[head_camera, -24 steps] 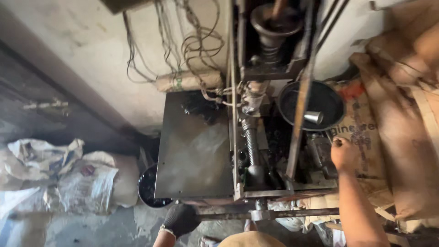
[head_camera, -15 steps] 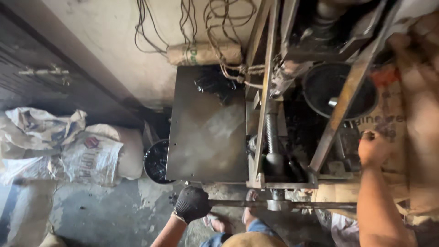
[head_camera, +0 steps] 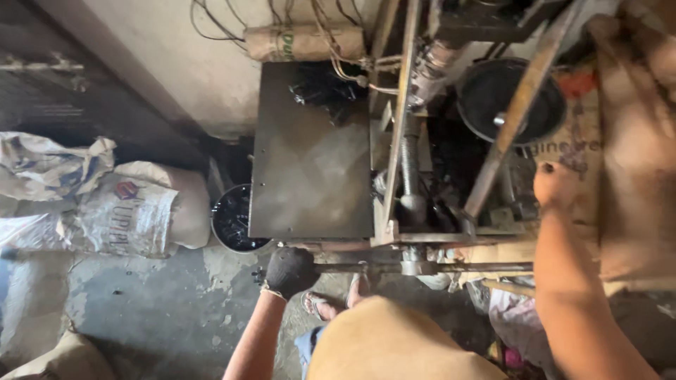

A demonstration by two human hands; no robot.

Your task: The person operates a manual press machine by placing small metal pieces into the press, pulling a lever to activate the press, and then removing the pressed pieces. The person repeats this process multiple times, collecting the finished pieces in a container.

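I look down on a grimy metal press machine (head_camera: 408, 162) with a vertical screw shaft and a flat steel plate (head_camera: 310, 155) on its left side. My left hand (head_camera: 289, 271), in a black glove, is closed around the end of a horizontal steel bar (head_camera: 422, 267) that runs along the machine's front. My right hand (head_camera: 556, 186) is bare and rests fisted on the machine's right side, beside a slanting metal strut (head_camera: 514, 116). What it grips is hidden. A round black pan (head_camera: 510, 98) lies beyond it.
Filled white sacks (head_camera: 105, 204) lie on the wet concrete floor at left. A black bucket (head_camera: 236, 218) stands under the plate's corner. Loose wires and a rolled sack (head_camera: 303, 42) hang on the wall behind. Cardboard (head_camera: 634, 155) lines the right. My sandalled foot (head_camera: 320, 302) is below the bar.
The camera has shifted, so the machine sits higher and farther right in view. My left hand stays on the bar's end and my right hand stays on the machine's right side.
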